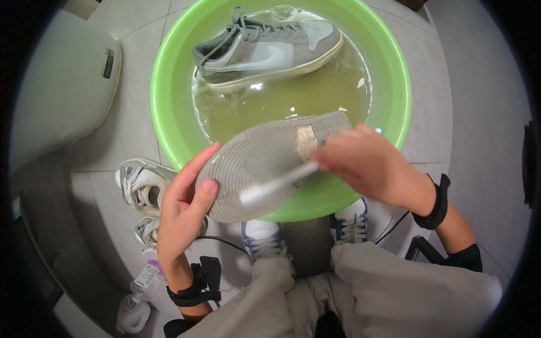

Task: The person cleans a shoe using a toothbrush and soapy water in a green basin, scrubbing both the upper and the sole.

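My left hand [187, 205] grips the toe end of a grey sneaker [256, 149], thumb on the sole and fingers around its edge. The sole faces up, with curved ridges and a pale patch toward the heel. My right hand [360, 163] is closed on a white toothbrush [282, 181], smeared by motion, its head over the front part of the sole. The held shoe is over the near side of a green basin [166, 112]. Another grey sneaker [270, 53] with laces lies on its side in the basin's murky, yellowish water.
On the tiled floor to the left stand a pair of worn sneakers [141, 183], a clear bottle [149, 276] and a white jug [133, 314]. A white rounded fixture [67, 84] fills the upper left. My own shoes [264, 236] are against the basin's near side, beside a black cable [222, 241].
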Tool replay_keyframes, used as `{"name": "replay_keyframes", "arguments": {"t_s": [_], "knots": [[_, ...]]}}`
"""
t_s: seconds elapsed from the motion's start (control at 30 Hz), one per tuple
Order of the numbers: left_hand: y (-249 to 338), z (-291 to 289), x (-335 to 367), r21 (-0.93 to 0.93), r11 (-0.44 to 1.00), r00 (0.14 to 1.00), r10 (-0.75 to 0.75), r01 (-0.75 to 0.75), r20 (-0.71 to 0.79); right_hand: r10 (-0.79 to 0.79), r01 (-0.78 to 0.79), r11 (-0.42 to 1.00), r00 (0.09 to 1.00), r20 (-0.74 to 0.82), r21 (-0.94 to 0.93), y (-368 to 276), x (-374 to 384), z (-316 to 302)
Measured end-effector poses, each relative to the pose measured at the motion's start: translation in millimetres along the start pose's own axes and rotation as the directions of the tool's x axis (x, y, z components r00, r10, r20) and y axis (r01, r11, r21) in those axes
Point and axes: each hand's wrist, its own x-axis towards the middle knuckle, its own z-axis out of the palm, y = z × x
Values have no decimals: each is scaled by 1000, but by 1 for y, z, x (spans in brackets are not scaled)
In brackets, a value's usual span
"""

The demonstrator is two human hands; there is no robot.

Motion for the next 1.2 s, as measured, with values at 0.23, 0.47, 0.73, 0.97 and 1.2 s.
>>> {"name": "replay_keyframes", "arguments": {"t_s": [0.23, 0.47, 0.73, 0.97, 1.2], "knots": [[-2, -3, -1, -55, 996, 997, -70, 72, 42, -63, 68, 988, 997, -37, 136, -5, -4, 2], [-1, -4, -1, -60, 996, 997, -63, 65, 45, -61, 86, 982, 987, -149, 170, -6, -5, 2], [-3, -3, 1, -67, 998, 999, -9, 12, 46, 15, 22, 972, 988, -153, 235, -5, -8, 10], [-2, -3, 4, -85, 996, 998, -38, 42, 52, 45, -28, 980, 996, -83, 195, -7, -6, 7], [-2, -2, 1, -60, 997, 997, -55, 59, 53, 12, -3, 951, 999, -29, 309, -8, -12, 9]]}}
